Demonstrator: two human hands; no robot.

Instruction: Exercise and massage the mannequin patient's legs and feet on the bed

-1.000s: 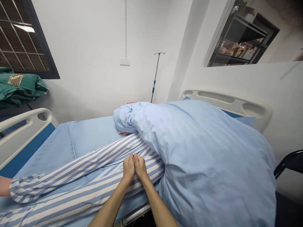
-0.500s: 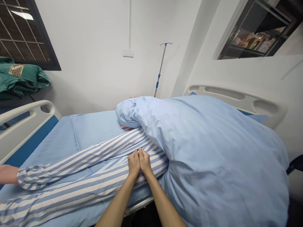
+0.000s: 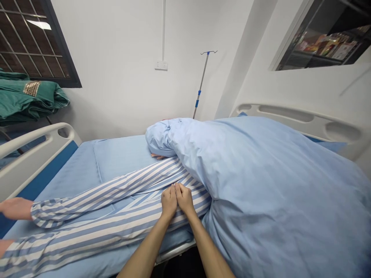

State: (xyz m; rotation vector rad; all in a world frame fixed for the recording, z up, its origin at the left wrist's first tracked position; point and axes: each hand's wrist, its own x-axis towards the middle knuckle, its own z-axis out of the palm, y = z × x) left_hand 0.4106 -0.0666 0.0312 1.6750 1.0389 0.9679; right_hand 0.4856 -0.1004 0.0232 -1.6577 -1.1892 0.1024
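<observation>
My left hand and my right hand are closed into loose fists, pressed side by side with the thumbs on top. Both are over the upper leg of the blue-and-white striped trousers, worn by a figure lying on the bed. No cloth is drawn up around my fists, and nothing shows between the fingers; their undersides are hidden. Just right of my hands, a bunched light-blue quilt covers the figure's upper body. Part of the figure's hand peeks out below the quilt's far edge. A bare foot extends at the left.
Light-blue sheet covers the bed. The footboard is at left, the headboard at right. Behind the bed stand a drip pole and the wall with a socket. Green folded cloth lies beneath the barred window.
The whole view has shifted slightly, so the scene sits a little farther right. My fists stay together over the striped trousers; the quilt keeps its shape.
</observation>
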